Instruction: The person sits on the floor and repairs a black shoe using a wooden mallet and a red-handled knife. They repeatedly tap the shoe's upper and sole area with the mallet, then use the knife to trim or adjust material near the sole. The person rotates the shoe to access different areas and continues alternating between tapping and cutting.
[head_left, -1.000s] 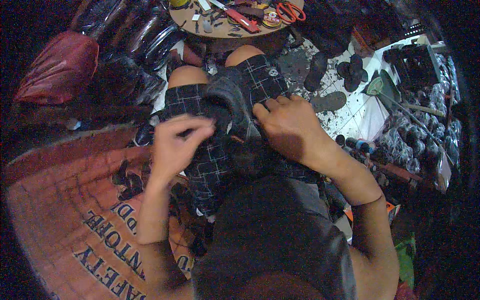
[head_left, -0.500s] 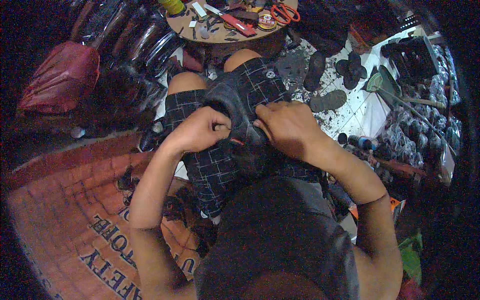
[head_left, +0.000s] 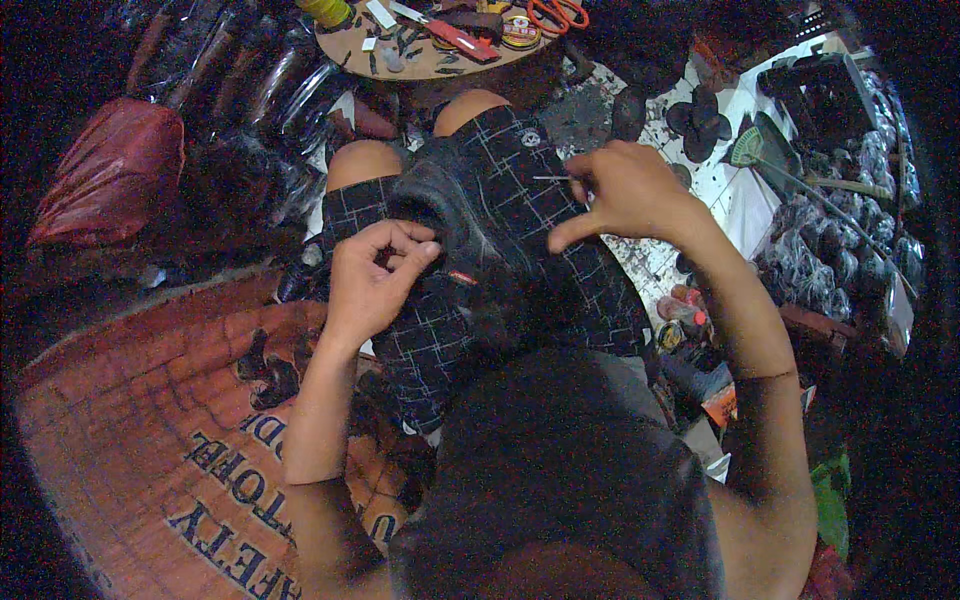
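Across my lap lies a black, shoe-like leather item (head_left: 475,225) with a dark opening on its left side and a small red tag (head_left: 462,277). My left hand (head_left: 378,270) is closed in a pinch at its left edge, thumb against forefinger; what it pinches is too small to make out. Raised off to the right, apart from the black item, my right hand (head_left: 630,195) grips a thin silvery needle (head_left: 550,178) with its fingers, its thumb spread away. The needle points left above my checked shorts (head_left: 500,150).
Beyond my knees stands a round board (head_left: 410,62) with a red-handled knife (head_left: 460,38), orange-handled scissors (head_left: 557,14), a yellow-green thread spool (head_left: 325,10) and dark scraps. Dark soles (head_left: 698,125) and plastic-wrapped goods (head_left: 815,245) lie right; an orange printed mat (head_left: 120,400) covers the left.
My right hand has lifted off the black item and swung right and outward, and a needle now shows in it. My left hand has turned slightly and shifted left, staying at the item's edge.
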